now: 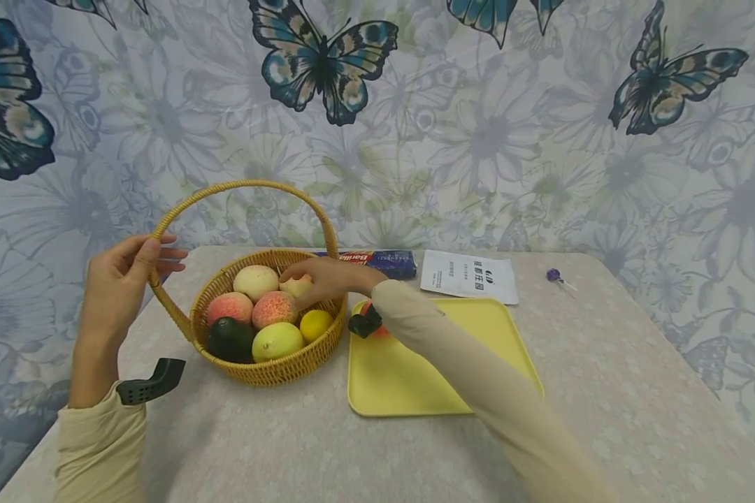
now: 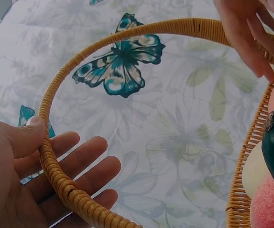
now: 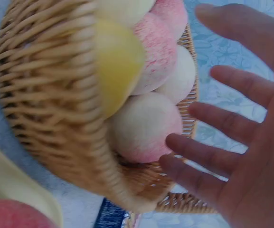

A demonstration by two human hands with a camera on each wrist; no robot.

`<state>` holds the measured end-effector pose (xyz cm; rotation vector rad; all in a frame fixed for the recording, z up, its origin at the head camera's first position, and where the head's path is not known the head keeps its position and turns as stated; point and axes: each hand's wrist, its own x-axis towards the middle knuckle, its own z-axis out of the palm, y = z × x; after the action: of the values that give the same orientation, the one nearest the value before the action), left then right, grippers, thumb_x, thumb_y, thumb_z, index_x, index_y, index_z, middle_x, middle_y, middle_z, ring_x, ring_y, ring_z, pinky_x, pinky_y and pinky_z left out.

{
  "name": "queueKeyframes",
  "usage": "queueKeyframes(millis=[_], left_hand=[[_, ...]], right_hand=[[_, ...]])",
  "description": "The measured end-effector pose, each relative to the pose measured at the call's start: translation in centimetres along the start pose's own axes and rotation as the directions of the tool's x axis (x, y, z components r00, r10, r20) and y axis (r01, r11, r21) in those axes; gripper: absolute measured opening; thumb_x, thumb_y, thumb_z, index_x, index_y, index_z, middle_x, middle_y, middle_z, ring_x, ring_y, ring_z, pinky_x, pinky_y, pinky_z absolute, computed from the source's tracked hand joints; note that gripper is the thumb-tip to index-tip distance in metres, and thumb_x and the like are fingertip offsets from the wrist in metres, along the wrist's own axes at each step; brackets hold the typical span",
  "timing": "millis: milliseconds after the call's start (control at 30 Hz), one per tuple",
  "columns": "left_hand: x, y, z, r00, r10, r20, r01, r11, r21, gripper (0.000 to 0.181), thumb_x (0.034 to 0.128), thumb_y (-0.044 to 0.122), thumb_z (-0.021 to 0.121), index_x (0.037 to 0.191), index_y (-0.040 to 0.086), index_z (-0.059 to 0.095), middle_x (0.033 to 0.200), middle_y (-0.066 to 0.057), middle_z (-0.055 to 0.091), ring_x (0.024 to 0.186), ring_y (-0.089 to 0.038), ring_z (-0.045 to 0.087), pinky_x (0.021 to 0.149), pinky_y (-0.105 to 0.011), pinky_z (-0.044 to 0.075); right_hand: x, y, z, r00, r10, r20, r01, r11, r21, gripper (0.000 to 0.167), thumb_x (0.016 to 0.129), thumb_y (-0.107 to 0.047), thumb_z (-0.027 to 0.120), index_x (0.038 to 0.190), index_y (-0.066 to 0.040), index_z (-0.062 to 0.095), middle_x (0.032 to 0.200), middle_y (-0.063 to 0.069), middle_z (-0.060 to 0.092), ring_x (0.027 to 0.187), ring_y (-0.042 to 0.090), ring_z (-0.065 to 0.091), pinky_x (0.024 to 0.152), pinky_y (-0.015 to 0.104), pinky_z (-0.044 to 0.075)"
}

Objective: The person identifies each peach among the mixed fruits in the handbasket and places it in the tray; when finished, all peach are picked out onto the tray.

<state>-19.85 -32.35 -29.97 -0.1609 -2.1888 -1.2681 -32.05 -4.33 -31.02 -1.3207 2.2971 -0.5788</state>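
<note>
A woven basket (image 1: 270, 374) with a tall hoop handle (image 1: 252, 184) holds several fruits. My left hand (image 1: 116, 290) grips the left side of the handle, thumb in front and fingers behind. Over the basket's right part, my right hand (image 1: 330, 276) has its fingers spread beside a pale pink peach (image 3: 146, 127), holding nothing. Around that peach lie a cream peach (image 1: 256, 283), pink peaches (image 1: 275, 309), a dark green avocado (image 1: 231, 340), a yellow-green fruit (image 1: 278, 341) and a small yellow lemon (image 1: 317, 325). Whether the right fingertips touch the peach, I cannot tell.
Right of the basket lies a yellow tray (image 1: 409, 388), with a reddish fruit (image 3: 15, 214) near its left back corner. Behind are a blue Barilla packet (image 1: 386, 262) and a white printed pouch (image 1: 468, 274). A purple lollipop (image 1: 554, 275) lies farther right.
</note>
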Motion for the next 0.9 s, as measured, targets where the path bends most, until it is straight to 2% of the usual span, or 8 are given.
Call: queueKeyframes(millis=[133, 300, 533, 767, 900], left_hand=[[-0.2, -0.1, 0.0, 1.0, -0.001, 0.0, 0.001, 1.0, 0.002, 0.032, 0.1012, 0.022, 0.048, 0.121, -0.001, 0.061, 0.09, 0.018, 0.069, 0.078, -0.001, 0.068, 0.073, -0.01, 0.048], [-0.3, -0.1, -0.1, 1.0, 0.001, -0.001, -0.001, 1.0, 0.0, 0.033, 0.1012, 0.023, 0.048, 0.12, -0.001, 0.061, 0.09, 0.018, 0.069, 0.078, -0.001, 0.068, 0.074, -0.01, 0.048], [-0.2, 0.0, 0.1, 1.0, 0.018, 0.007, -0.018, 1.0, -0.003, 0.029, 0.1012, 0.022, 0.048, 0.118, 0.004, 0.063, 0.091, 0.017, 0.069, 0.078, -0.001, 0.068, 0.074, -0.01, 0.048], [-0.2, -0.2, 0.0, 1.0, 0.016, 0.01, -0.016, 1.0, -0.001, 0.028, 0.1012, 0.022, 0.048, 0.118, 0.005, 0.063, 0.091, 0.017, 0.069, 0.078, -0.001, 0.068, 0.072, -0.01, 0.048], [-0.3, -0.3, -0.1, 1.0, 0.014, 0.016, -0.014, 1.0, -0.006, 0.027, 0.1013, 0.021, 0.048, 0.118, 0.005, 0.063, 0.091, 0.017, 0.069, 0.078, -0.001, 0.068, 0.072, -0.01, 0.049]], right_hand=[[0.7, -0.8, -0.1, 0.998, 0.048, 0.044, -0.046, 0.997, -0.056, 0.06, 0.091, -0.032, 0.065, 0.144, -0.015, 0.043, 0.147, 0.009, 0.042, 0.135, 0.024, 0.04, 0.107, 0.033, 0.037], [1.4, -1.5, -0.2, 0.994, 0.079, 0.071, -0.076, 0.996, -0.044, 0.063, 0.091, -0.031, 0.065, 0.146, -0.014, 0.04, 0.147, 0.015, 0.04, 0.135, 0.029, 0.038, 0.106, 0.037, 0.038], [2.0, -1.7, 0.3, 0.992, 0.108, 0.063, -0.103, 0.992, -0.074, 0.058, 0.091, -0.031, 0.064, 0.144, -0.018, 0.043, 0.146, 0.01, 0.043, 0.134, 0.025, 0.041, 0.103, 0.033, 0.039], [2.4, -2.6, 0.6, 0.977, 0.188, 0.105, -0.176, 0.978, -0.112, 0.058, 0.092, -0.035, 0.064, 0.144, -0.024, 0.042, 0.149, 0.002, 0.04, 0.134, 0.017, 0.04, 0.104, 0.033, 0.038], [2.8, -2.6, 0.9, 0.977, 0.18, 0.115, -0.164, 0.977, -0.134, 0.057, 0.093, -0.033, 0.063, 0.145, -0.023, 0.042, 0.149, 0.002, 0.039, 0.133, 0.017, 0.04, 0.104, 0.031, 0.037]])
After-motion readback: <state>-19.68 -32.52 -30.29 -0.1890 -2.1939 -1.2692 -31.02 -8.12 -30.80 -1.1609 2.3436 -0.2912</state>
